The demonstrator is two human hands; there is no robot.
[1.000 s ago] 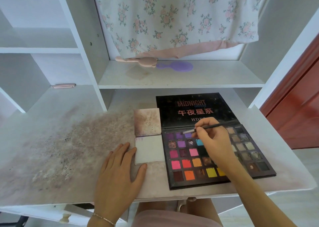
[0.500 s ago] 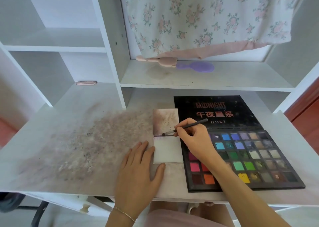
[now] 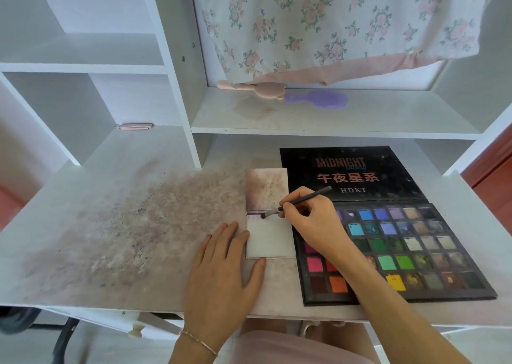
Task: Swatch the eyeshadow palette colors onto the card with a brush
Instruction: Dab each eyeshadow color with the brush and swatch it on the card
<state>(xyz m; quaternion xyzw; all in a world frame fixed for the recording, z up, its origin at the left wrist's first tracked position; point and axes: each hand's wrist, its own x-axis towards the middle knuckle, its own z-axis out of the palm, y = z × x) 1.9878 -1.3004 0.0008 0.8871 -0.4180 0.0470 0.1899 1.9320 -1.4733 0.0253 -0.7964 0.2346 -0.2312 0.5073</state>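
An open eyeshadow palette (image 3: 415, 253) with many coloured pans lies on the right of the desk, its black lid flat behind it. Left of it sits a white card (image 3: 270, 239) with faint purple marks along its top edge, below a stained card (image 3: 266, 190). My right hand (image 3: 310, 219) pinches a thin dark brush (image 3: 302, 201), whose tip touches the white card's top edge. My left hand (image 3: 224, 269) lies flat on the desk, fingers against the card's left side and thumb at its bottom edge.
The white desk (image 3: 110, 225) is smeared with powder on its left half. A pink brush (image 3: 260, 88) and a purple hairbrush (image 3: 321, 99) lie on the shelf behind. Floral fabric (image 3: 332, 26) hangs above. A pink clip (image 3: 135, 126) sits at the back left.
My right hand carried the brush from the palette's purple pans leftward to the white card's top edge. The left hand has stayed by the card. The camera view shifted left.
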